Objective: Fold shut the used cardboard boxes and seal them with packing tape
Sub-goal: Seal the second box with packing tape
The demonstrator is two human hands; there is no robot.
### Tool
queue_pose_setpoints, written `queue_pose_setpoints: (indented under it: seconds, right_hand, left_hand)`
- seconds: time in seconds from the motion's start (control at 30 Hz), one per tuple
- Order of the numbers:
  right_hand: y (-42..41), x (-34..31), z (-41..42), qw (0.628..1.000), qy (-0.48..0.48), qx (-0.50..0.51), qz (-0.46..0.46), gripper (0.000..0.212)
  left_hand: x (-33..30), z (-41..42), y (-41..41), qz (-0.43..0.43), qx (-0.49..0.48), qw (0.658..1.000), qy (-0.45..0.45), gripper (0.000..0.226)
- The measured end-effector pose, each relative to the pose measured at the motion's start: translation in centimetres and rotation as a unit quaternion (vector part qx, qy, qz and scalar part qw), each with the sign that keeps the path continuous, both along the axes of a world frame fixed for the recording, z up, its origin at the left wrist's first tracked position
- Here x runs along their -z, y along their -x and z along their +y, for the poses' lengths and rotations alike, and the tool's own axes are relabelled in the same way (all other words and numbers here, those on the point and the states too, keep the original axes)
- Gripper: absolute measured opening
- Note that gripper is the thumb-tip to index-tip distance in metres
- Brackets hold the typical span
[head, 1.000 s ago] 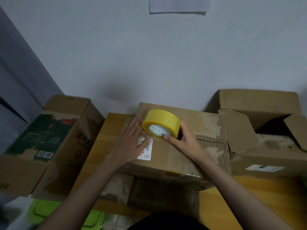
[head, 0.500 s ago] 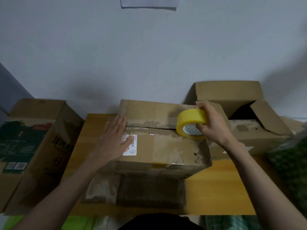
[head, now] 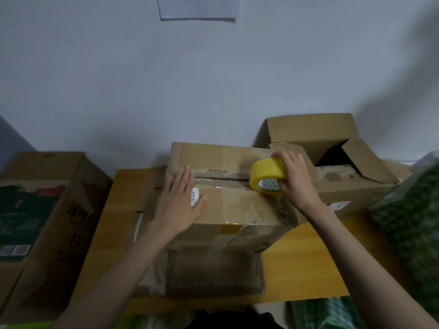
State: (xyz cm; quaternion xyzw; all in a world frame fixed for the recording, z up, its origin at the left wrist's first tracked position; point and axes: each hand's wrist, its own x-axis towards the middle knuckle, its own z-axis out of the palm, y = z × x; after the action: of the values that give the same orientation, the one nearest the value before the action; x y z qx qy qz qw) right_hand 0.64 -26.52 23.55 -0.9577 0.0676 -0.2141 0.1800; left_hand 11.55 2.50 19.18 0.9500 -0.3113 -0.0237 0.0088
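Standing against a pale grey wall with a sheet of paper pinned high up, and carrying the work on a wooden bench. Lying across the middle of that bench: the worn cardboard box, flaps folded down, a dark seam running between them with torn corrugation along both edges. Pressing flat on the left end of the box top with the left hand, fingers straight and close together, thumb spread out beside a white barcode label and partly covering it. Gripping the yellow tape roll with the right hand, fingers curled over its rim, and holding it upright on edge at the right end of the seam, touching the box top. Sitting just behind and to the right: an open cardboard box with raised flaps. Resting to the left of the bench: a large printed carton. Showing at the right edge: green patterned fabric, blurred.
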Motion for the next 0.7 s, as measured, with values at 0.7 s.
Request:
queue_pose_setpoints:
  seconds: [0.7]
  right_hand:
    - [3.0, 4.7, 0.9, 0.892, -0.436, 0.093, 0.079, 0.046]
  left_hand:
    - [1.3, -0.7, 1.4, 0.014, 0.011, 0.999, 0.042, 0.085]
